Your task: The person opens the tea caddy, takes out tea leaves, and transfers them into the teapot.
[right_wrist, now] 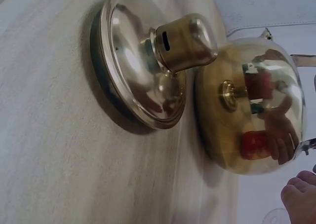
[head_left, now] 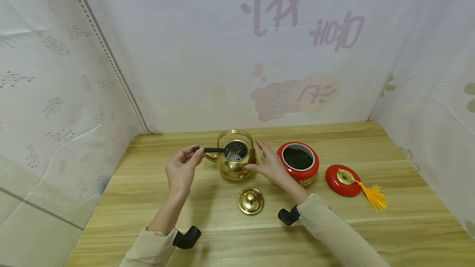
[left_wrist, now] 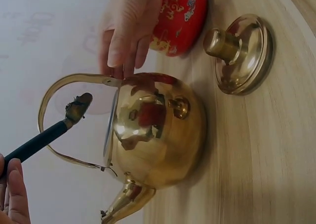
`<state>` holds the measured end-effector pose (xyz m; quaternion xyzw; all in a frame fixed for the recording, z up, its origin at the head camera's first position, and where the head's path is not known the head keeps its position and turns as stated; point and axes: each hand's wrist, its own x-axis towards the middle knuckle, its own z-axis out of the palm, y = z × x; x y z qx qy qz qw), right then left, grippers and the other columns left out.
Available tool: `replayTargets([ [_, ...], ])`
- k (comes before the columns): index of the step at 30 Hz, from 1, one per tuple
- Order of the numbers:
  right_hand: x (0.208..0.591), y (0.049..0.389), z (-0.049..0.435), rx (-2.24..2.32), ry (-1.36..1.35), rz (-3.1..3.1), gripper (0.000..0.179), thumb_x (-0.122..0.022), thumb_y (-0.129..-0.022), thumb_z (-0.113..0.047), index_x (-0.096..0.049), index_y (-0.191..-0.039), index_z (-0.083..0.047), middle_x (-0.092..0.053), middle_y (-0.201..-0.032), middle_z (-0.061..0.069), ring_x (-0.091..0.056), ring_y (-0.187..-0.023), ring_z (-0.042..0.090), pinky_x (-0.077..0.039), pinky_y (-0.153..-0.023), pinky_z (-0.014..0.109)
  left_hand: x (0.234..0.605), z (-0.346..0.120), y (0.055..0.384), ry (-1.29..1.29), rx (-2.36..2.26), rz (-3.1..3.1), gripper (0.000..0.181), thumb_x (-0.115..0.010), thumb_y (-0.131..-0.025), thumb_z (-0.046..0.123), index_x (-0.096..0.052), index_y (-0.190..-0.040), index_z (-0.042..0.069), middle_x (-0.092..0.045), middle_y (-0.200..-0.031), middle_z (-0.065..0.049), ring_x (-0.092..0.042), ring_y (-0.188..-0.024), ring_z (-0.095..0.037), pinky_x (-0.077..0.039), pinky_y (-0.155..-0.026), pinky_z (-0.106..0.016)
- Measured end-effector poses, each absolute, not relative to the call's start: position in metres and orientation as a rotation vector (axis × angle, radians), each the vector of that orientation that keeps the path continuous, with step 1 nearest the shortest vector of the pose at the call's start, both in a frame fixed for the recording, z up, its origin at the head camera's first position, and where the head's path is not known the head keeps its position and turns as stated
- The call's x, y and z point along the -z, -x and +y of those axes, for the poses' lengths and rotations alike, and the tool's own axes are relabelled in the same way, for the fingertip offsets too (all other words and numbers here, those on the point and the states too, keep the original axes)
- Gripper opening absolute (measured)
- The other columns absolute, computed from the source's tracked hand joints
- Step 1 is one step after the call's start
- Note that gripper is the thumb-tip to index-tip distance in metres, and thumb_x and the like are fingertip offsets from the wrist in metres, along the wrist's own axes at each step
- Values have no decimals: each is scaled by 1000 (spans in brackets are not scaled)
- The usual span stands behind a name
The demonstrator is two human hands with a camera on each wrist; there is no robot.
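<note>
My left hand (head_left: 180, 168) pinches the dark handle of a small tea scoop (head_left: 211, 150) level over the open mouth of a gold teapot (head_left: 230, 172). In the left wrist view, dark tea leaves cling to the tip of the scoop (left_wrist: 78, 108), above the teapot (left_wrist: 163, 130). Loose leaves show inside the pot in the head view. On the pot's other side is my right hand (head_left: 272, 166), its fingers extended and apart, holding nothing; whether they touch the pot is unclear. The gold teapot lid (head_left: 250, 201) lies knob up on the table before the pot.
A red jar (head_left: 315, 170) filled with dark tea leaves (head_left: 298, 158) stands to the right of the teapot. Farther right lies its red lid (head_left: 337, 188) with a yellow tassel (head_left: 375, 197). Patterned curtains (head_left: 208, 52) enclose the wooden table (head_left: 130, 201) at the back and sides.
</note>
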<state>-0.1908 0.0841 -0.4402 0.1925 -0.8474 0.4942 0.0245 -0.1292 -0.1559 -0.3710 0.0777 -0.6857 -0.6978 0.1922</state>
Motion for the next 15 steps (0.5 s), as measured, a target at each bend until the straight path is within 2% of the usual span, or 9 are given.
replayTargets([
  [15,448,201,76,-1506,-596,-2626,84,-83,-72,-19,-38,-140,4,-41,-142,23,-40,-131,36,-41,-103,47,376,-153,137,-216,1889,-1962,27,-73,-81,11,-68,-103,-4,-67,-72,14,-67,-70,-3,-56,-73,-20],
])
